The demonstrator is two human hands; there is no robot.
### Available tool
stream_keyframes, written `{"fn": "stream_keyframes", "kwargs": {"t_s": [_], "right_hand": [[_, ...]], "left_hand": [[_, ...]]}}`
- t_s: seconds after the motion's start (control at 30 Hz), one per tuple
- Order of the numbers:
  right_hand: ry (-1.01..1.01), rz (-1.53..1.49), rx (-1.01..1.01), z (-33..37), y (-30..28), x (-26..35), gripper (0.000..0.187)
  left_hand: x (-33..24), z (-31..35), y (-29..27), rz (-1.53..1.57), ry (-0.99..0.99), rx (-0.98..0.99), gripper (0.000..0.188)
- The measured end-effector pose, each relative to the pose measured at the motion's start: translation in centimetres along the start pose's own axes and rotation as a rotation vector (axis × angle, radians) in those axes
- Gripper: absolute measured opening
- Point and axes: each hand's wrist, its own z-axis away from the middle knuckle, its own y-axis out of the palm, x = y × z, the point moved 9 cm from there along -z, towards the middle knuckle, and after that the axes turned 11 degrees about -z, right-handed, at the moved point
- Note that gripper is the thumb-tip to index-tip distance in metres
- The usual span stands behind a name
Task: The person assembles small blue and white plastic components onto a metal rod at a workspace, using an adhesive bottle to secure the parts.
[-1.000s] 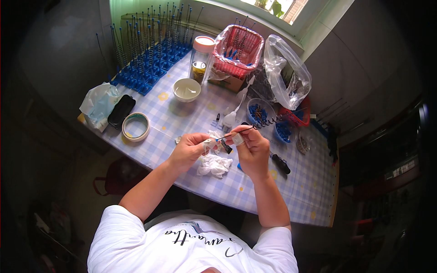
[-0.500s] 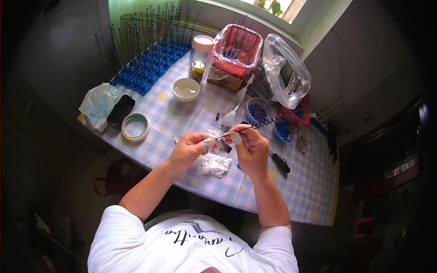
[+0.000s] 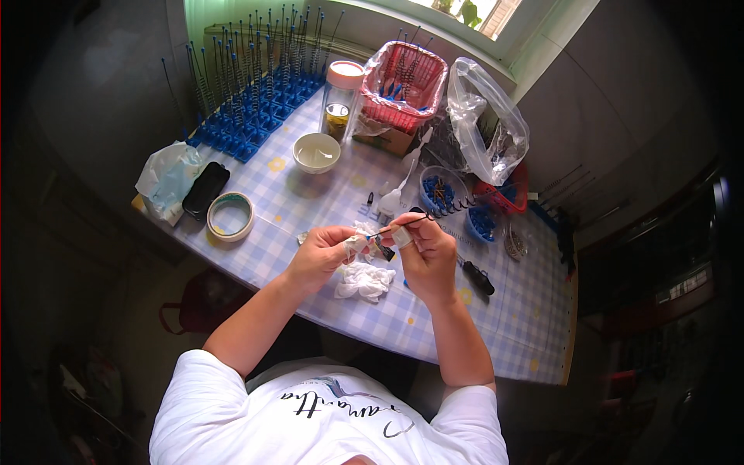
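Above the front middle of the table, both my hands work at a thin black wire with a spring-like coil. My right hand pinches the straight part of it, and the coil sticks out beyond the fingers to the far right. At the wire's other end sits a small blue tip, pinched between thumb and finger of my left hand. Pale tape wraps both thumbs. Just below the hands lies a crumpled white tissue. A small dark piece shows partly behind the fingers.
Blue stands with upright coiled wires fill the back left. Nearby are a tape roll, a black case, a white bowl and a lidded jar. Rightward are a red basket, tubs of blue parts and a black-handled tool.
My hands keep almost the same place and grip. The coiled part of the wire has shifted very slightly.
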Motion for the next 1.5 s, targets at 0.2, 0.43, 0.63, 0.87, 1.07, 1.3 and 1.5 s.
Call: {"fn": "stream_keyframes", "kwargs": {"t_s": [0.2, 0.43, 0.63, 0.87, 1.07, 1.3, 1.5], "right_hand": [[-0.032, 0.053, 0.022, 0.09, 0.36, -0.1, 0.015], [-0.009, 0.024, -0.014, 0.02, -0.1, 0.37, 0.015], [0.01, -0.009, -0.026, 0.0, -0.36, 0.07, 0.014], [0.0, 0.015, -0.012, 0.0, -0.13, 0.06, 0.014], [-0.004, 0.02, -0.004, 0.02, 0.03, 0.3, 0.013], [-0.01, 0.032, -0.002, 0.04, -0.07, 0.3, 0.014], [-0.021, 0.049, 0.017, 0.04, 0.35, 0.3, 0.015]], "left_hand": [[-0.07, 0.07, 0.0, -0.01, 0.007, 0.007, 0.025], [-0.09, 0.08, 0.05, -0.006, 0.001, 0.0, 0.024], [-0.12, -0.01, 0.14, -0.013, 0.005, 0.012, 0.024], [0.13, 0.04, -0.08, -0.007, -0.007, -0.002, 0.025], [0.12, 0.03, -0.04, 0.003, -0.007, -0.001, 0.024], [-0.02, 0.02, 0.07, 0.005, -0.002, -0.001, 0.023], [0.08, 0.03, 0.01, 0.005, -0.004, 0.001, 0.023]]}}
